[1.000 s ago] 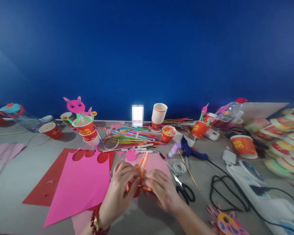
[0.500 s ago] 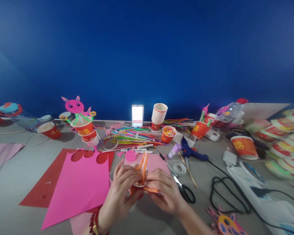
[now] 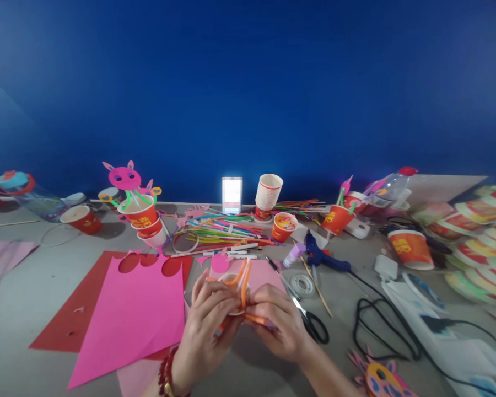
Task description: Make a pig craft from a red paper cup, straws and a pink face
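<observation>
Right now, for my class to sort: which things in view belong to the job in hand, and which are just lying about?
In the job, it seems:
paper cup, held in the left hand
orange strips, one pinched in the right hand

Just lying about, in neither hand:
scissors
blue glue gun
purple-capped tube
bright pink sheet
stacked cups

Shows dim, soft light and faint shadow on the table. Glares at a pixelated white rectangle. Blurs and stretches stacked cups at far right.
</observation>
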Demonstrator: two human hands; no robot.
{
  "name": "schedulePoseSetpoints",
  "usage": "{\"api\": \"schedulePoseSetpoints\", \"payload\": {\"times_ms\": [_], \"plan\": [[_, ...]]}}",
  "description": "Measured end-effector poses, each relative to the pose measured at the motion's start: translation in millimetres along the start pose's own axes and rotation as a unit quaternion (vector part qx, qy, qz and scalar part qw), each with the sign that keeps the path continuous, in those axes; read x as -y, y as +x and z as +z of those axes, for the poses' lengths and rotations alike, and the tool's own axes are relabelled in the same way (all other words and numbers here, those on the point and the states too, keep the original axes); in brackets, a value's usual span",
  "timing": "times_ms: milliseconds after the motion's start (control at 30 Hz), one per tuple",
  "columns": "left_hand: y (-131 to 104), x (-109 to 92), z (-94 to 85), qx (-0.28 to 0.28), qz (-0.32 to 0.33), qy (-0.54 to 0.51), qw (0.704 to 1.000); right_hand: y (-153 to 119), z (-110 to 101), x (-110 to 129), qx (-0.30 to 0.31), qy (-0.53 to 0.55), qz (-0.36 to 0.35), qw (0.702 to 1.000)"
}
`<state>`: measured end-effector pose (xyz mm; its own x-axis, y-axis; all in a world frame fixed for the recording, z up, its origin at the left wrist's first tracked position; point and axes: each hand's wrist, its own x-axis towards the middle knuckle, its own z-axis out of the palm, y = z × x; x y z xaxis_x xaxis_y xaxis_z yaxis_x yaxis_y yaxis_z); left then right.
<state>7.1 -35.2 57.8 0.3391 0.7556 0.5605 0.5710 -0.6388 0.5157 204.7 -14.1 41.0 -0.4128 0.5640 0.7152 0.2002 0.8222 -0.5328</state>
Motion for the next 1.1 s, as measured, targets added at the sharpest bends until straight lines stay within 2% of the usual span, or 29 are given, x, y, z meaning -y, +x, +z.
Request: {"api": "schedulePoseSetpoints", "payload": {"times_ms": [267, 533, 733, 933, 1100], "plan": [[-3, -1, 4.1, -0.003, -0.010, -0.026, 1.000, 1, -1, 2, -0.021, -0.010, -0.004, 1.000], [-12, 3, 14.3, -0.072, -0.041, -0.077, 0.994, 3, -1, 5, -0.028, -0.020, -0.015, 0.999], [-13, 0, 12.2, -0.045, -0.037, -0.094, 0.994, 4, -1, 5, -0.026, -0.016, -0.013, 0.999], [-14, 4, 14.8, -0.024, -0.039, -0.133, 0.990, 4, 0, 5, -0.022, -0.010, -0.011, 1.000], [-16, 8, 18.0, -0.028, -0.035, -0.164, 0.985, 4, 1, 6, -0.026, 0.002, -0.017, 1.000]]}}
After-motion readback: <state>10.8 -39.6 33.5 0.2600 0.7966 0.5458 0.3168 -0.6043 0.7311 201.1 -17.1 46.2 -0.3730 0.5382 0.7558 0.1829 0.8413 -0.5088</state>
